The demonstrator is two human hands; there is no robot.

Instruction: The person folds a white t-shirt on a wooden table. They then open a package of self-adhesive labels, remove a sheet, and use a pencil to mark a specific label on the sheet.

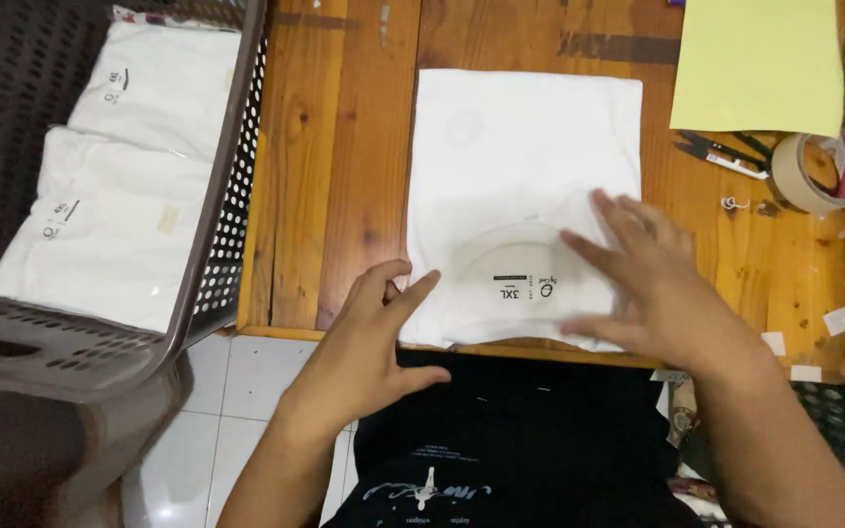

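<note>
Both my hands press flat, fingers spread: left hand (369, 328) at the folded white shirt's (525, 166) corner, right hand (652, 284) on its collar, gripping nothing, on the wooden surface (344, 147).

Warm indoor light, bright white shirt (525, 186) nearly blown out, right hand (652, 284) motion-blurred, dim basket (100, 196) corner, soft focus

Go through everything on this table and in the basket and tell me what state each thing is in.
white T-shirt: folded flat
left hand: open, fingertips on shirt edge
right hand: open, pressing shirt
bagged shirts: stacked in basket
tape roll: lying flat
snips: closed
yellow paper: flat
</note>
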